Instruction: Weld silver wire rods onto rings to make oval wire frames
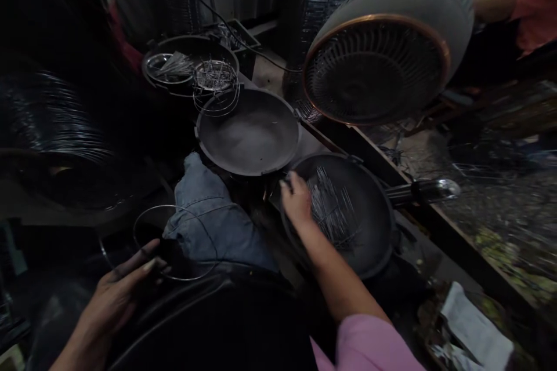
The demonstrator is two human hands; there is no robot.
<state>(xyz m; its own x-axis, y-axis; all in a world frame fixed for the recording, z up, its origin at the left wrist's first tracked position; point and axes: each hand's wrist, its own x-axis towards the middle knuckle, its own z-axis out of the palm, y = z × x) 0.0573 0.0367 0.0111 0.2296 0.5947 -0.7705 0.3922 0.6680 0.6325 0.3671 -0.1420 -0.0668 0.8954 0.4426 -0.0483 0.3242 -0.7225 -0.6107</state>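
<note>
My left hand (126,284) is low on the left, its fingers closed on a thin wire ring (180,278) that loops out over my lap. My right hand (298,200) is above the left rim of a dark pan (376,232) with a handle. Its fingers are pinched together, a little blurred; what they hold, if anything, I cannot make out. Short straight metal wires (328,208) lie in a loose pile in this pan, just right of the hand. Beyond it stands a second wide pan (250,133) with a grey, dusty-looking bottom.
At the back left, another pan (191,40) holds metal bowls, thin strips and a wire frame (214,78). A large round fan (378,69) stands at the upper right. Coiled wire (65,116) is on the left. Beyond the fan shows another person's salmon sleeve (537,11).
</note>
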